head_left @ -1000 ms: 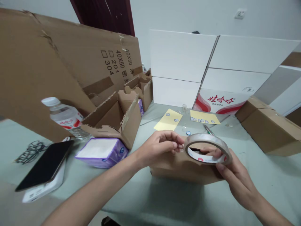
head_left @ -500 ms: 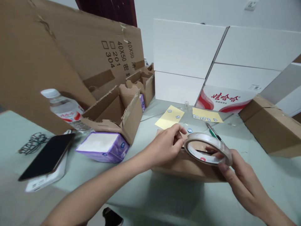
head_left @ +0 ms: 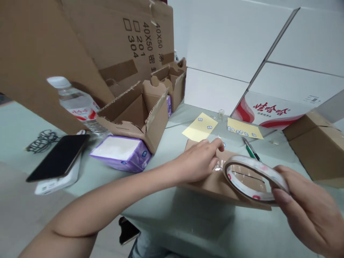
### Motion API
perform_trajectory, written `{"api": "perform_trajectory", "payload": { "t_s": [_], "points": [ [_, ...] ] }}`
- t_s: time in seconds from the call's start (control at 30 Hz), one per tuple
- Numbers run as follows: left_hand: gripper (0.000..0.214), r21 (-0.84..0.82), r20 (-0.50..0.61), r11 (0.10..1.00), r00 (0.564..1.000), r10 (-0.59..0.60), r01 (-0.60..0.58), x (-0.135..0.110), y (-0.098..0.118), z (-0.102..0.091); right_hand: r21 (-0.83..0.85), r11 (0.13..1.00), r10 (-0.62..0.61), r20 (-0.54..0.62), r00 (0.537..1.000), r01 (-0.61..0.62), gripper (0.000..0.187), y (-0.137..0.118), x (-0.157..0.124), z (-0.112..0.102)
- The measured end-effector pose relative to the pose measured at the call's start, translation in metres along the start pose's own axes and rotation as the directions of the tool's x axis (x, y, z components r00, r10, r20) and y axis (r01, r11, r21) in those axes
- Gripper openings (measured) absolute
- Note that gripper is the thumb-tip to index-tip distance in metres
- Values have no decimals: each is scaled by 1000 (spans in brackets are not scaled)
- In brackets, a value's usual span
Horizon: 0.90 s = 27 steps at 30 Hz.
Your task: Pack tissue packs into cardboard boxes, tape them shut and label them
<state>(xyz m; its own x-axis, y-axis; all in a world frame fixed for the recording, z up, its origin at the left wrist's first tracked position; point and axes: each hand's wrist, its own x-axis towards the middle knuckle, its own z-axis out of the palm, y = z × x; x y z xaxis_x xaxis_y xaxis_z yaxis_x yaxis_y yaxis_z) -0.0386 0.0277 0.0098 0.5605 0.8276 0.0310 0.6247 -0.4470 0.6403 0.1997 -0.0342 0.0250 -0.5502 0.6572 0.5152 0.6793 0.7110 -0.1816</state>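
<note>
My right hand [head_left: 303, 200] grips a roll of clear tape [head_left: 242, 197] by its right side, thumb in front, the ring tilted above a brown cardboard box [head_left: 206, 184]. Over the box's left part is my left hand [head_left: 199, 161], fingers curled together in a pinch. A shiny bit of clear tape shows between its fingertips and the roll; the exact grip is partly hidden. The box is closed on top, with a dark seam visible through the ring. Behind the roll lies a green and silver utility knife [head_left: 251, 149].
Yellow sticker sheets [head_left: 200, 127] lie behind the box. To the left are an open carton [head_left: 156, 125], a purple tissue pack [head_left: 120, 154], a water bottle [head_left: 79, 105], a phone [head_left: 59, 157] and a coiled cable [head_left: 43, 141]. Another brown box [head_left: 317, 147] stands right, white panels [head_left: 215, 86] behind.
The tape roll has shifted right and toward me in my right hand, with its opening turned more to view. My left hand stays pinched near the box top. The view has tipped downward.
</note>
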Motion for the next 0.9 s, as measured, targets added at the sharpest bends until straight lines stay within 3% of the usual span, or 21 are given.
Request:
{"api": "perform_trajectory", "payload": {
  "t_s": [0.27, 0.53, 0.73, 0.9],
  "points": [
    [21, 166, 13, 985, 998, 54, -55, 5, -2, 7, -89, 995, 45, 111, 993, -35, 32, -7, 17, -11],
    [24, 259, -81, 960, 989, 126, -101, 5, -8, 13, -63, 997, 47, 179, 983, -36, 31, -17, 26, -10],
    [20, 224, -67, 969, 991, 118, -101, 9, -5, 10, -93, 995, 46, 214, 976, -27, 32, -20, 29, -12],
    [5, 291, -46, 954, 994, 96, -78, 8, -5, -2, -90, 996, 18, 247, 969, 4, 33, -20, 41, -13]
  ]
}}
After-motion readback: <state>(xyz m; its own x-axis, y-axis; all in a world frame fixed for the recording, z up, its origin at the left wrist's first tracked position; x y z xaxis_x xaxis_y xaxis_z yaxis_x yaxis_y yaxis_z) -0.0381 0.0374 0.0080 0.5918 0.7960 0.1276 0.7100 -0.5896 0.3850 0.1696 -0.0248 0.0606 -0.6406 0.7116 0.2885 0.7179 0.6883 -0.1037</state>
